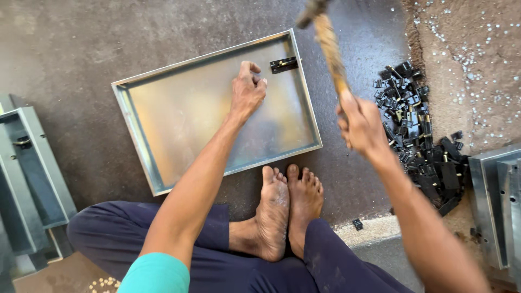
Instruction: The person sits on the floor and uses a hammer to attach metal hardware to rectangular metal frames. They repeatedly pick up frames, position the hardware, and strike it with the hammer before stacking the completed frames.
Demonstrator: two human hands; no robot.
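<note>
A shallow galvanised metal tray (163, 163) lies on the dark floor in front of my crossed legs. A small black latch (284, 64) sits at its far right corner. My left hand (247, 89) rests on the tray just left of the latch, with fingers pinched together as if on something small that I cannot make out. My right hand (361, 125) grips the wooden handle of a hammer (330, 46), raised above the tray's right edge. The hammer head is at the top edge of the view.
A heap of black latches (420, 135) lies on the floor to the right. Small silvery rivets (477, 59) are scattered at upper right. Metal box parts stand at left (32, 173) and right (496, 201). My bare feet (287, 206) touch the tray's near edge.
</note>
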